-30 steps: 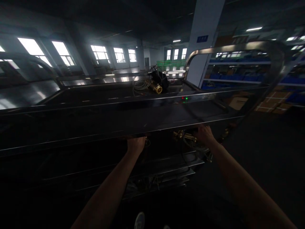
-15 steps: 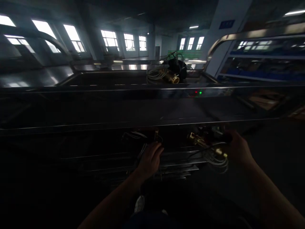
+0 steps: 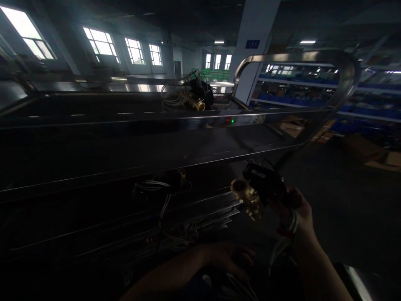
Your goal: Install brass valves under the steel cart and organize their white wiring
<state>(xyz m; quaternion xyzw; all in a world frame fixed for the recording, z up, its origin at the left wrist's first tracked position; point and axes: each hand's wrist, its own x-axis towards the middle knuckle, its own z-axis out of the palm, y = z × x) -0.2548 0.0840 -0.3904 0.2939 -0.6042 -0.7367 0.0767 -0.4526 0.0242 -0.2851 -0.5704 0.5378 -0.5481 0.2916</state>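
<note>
The scene is very dark. My right hand grips a black valve with a brass fitting, held in the air beside the steel cart; pale wires hang from it past my wrist. My left hand is low in front of me, fingers loosely spread near some trailing wires; whether it holds them is too dark to tell. A second black-and-brass valve with coiled wires lies on the cart's top shelf. More wired parts sit on the middle shelf.
The cart's curved steel handle rises at the right. Blue storage shelving and cardboard boxes stand behind it. A white pillar and bright windows are at the back. Dark floor lies to the right.
My right hand has pulled the valve out from under the cart's shelf and lifted it. My left hand has drawn back and down, away from the shelf. The view has swung left.
</note>
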